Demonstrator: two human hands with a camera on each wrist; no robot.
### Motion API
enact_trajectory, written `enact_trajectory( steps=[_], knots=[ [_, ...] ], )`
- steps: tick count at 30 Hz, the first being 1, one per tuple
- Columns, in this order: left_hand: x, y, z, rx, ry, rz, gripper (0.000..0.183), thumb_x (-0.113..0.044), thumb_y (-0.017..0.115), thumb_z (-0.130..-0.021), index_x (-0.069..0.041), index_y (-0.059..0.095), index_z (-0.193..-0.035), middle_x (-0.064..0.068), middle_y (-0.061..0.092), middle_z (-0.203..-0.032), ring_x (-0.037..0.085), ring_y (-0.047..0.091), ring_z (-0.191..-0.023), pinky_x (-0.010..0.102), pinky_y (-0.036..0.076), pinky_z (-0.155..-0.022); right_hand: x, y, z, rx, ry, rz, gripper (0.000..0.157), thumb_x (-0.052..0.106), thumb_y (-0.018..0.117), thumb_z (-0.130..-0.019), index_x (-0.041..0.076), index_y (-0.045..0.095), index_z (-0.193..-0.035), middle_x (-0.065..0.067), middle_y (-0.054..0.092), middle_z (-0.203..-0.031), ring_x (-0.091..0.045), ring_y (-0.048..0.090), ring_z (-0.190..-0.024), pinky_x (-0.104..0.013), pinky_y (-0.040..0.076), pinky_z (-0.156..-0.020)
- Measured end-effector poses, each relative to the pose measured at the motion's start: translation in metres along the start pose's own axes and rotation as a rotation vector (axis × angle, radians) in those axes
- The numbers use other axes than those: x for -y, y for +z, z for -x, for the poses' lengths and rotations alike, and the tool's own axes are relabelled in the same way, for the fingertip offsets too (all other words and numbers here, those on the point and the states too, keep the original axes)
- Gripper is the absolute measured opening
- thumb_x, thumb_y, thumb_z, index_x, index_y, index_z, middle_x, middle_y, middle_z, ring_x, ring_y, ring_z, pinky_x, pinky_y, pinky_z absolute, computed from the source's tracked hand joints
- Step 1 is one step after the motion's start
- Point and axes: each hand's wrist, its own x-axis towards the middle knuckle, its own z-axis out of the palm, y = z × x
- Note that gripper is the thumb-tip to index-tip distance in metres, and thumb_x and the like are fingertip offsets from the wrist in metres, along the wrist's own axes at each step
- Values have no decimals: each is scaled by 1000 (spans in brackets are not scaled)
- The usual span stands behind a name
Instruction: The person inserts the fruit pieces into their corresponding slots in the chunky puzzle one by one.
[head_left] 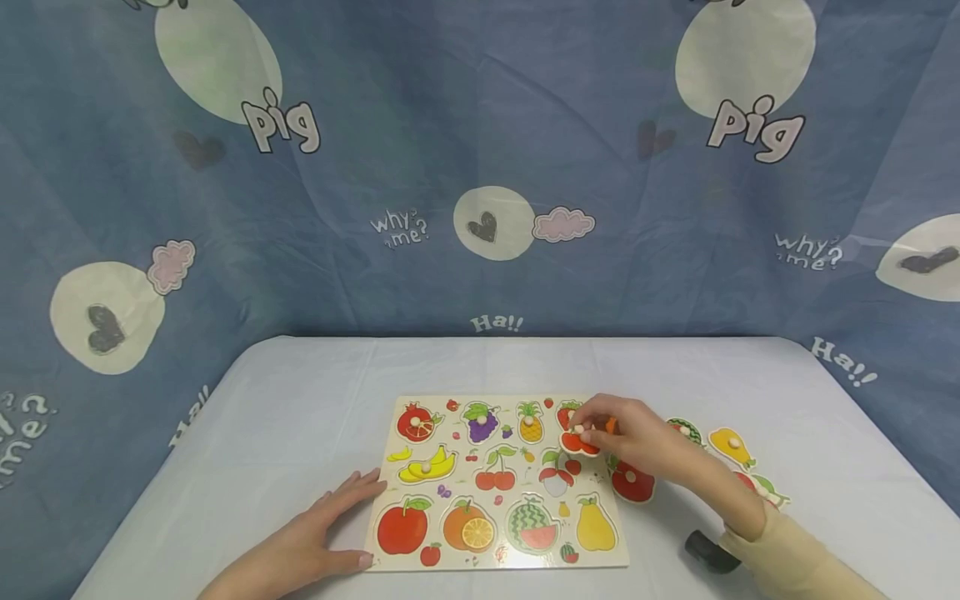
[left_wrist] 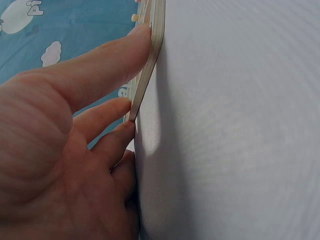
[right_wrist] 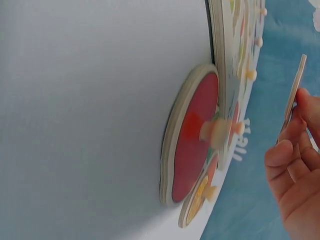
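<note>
A pale wooden fruit puzzle board (head_left: 442, 565) lies flat on the table. My right hand (head_left: 626, 429) pinches a red puzzle piece, seemingly cherries (head_left: 581, 444), over the board's upper right part; in the right wrist view that piece (right_wrist: 294, 92) shows edge-on. My left hand (head_left: 318, 529) rests against the board's left edge, its fingers extended and its thumb near the lower left corner. In the left wrist view, the thumb and fingertips touch the board's edge (left_wrist: 144, 82). Knobbed pomegranate (head_left: 411, 427), grape (head_left: 480, 429), pineapple (head_left: 529, 432) and banana (head_left: 438, 468) pieces sit in the board.
Right of the board, a round red piece (head_left: 633, 490) lies close to its edge. Farther right are watermelon (head_left: 684, 428), yellow pear-like (head_left: 726, 443) and red-and-white (head_left: 761, 490) pieces. The right wrist view shows an orange piece (right_wrist: 196, 200). A black object (head_left: 711, 552) adjoins the right sleeve.
</note>
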Motion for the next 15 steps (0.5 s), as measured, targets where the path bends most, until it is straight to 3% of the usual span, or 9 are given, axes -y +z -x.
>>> enact_trajectory(
  steps=[7, 15],
  knots=[
    [0, 0, 1, 5, 6, 10, 90, -44, 87, -66, -32, 47, -146, 8, 30, -159, 40, 23, -144, 76, 21, -103, 6, 4, -3, 16, -13, 13, 14, 14, 70, -93, 21, 68, -105, 10, 61, -91, -14, 56, -83, -26, 52, -69],
    [0, 0, 1, 4, 2, 7, 91, -45, 87, -66, -31, 47, -146, 8, 30, -159, 41, 24, -143, 75, 23, -102, 15, 7, -8, 57, -37, 8, 13, 17, 69, -94, 26, 68, -104, 11, 61, -89, -13, 56, -83, -26, 50, -66]
  ],
)
